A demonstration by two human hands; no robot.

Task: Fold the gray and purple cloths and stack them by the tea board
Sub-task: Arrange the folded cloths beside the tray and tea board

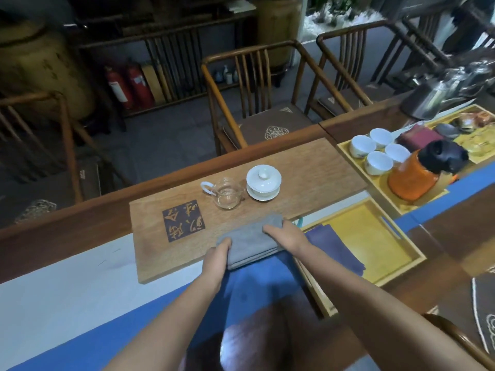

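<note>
Both hands hold the folded gray cloth (250,241) at the near edge of the tea board (308,167): the left hand (218,257) grips its near-left corner with curled fingers, and the right hand (285,234) lies on its right end, fingers bent over the top. Just right of the right hand, the purple cloth (334,247) lies spread across the near-left part of a yellow tray (375,236), while a glass pitcher (226,195) and a white lidded cup (263,182) stand on the board beyond the hands. Under both wrists a blue runner (254,285) covers the desk (455,210).
</note>
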